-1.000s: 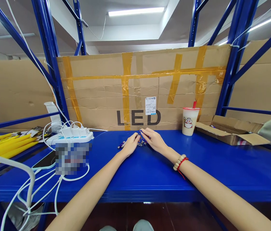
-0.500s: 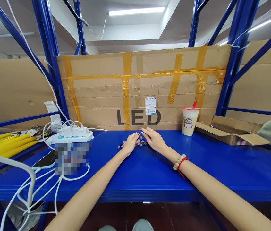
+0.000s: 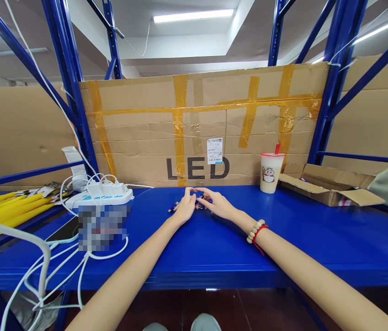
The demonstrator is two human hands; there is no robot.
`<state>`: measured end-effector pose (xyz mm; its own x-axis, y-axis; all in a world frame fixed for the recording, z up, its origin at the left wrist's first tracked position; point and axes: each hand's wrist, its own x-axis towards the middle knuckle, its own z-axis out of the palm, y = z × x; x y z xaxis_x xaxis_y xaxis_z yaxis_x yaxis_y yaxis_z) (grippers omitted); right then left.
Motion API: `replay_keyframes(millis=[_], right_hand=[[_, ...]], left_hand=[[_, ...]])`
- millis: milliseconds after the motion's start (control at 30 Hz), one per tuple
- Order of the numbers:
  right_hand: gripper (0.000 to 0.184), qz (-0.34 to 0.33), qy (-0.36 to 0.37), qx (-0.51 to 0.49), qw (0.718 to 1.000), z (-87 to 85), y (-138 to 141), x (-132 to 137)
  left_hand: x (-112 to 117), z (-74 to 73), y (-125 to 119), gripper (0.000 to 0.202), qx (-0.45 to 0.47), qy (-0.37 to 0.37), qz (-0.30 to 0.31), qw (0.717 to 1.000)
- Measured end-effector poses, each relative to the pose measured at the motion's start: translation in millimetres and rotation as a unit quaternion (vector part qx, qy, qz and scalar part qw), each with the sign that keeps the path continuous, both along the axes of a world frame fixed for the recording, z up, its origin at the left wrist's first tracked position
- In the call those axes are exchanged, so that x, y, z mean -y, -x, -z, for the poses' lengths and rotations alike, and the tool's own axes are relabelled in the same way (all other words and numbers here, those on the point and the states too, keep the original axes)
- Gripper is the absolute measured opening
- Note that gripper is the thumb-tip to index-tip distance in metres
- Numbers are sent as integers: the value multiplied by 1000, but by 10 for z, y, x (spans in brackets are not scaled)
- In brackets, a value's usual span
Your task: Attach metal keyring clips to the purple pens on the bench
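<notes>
Left grip (image 3: 186,206) and right grip (image 3: 217,203) changed vs 0.5 s ago: left fingers now arched higher, blue bit between the fingertips no longer shows there. Can't tell if either pinches anything. Blue parts (image 3: 201,201) between the grips, partly hidden; purple part (image 3: 171,209) just left of left grip, unmoved.

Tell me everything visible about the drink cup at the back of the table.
The cup is pale and cream-coloured, apparently plastic, tapering towards its base, with a red rim, a short red straw and a snowman-like print. It stands upright on the blue tabletop, before the taped cardboard and beside the open carton; whether it touches either is unclear. Neither the left hand nor the right hand touches it.
</notes>
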<state>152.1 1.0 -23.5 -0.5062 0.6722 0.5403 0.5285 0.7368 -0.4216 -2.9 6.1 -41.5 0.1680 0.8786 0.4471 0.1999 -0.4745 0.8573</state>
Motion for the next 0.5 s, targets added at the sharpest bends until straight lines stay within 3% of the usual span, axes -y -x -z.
replay_keyframes(millis=[367, 500], right_hand=[[20, 64, -23, -44, 997, -17, -87, -92], [23, 51, 38, -78, 995, 8, -114, -121]], left_hand=[[-26, -40, 39, 12, -47, -31, -44, 997], [-41, -33, 59, 12, -84, -27, -50, 995]])
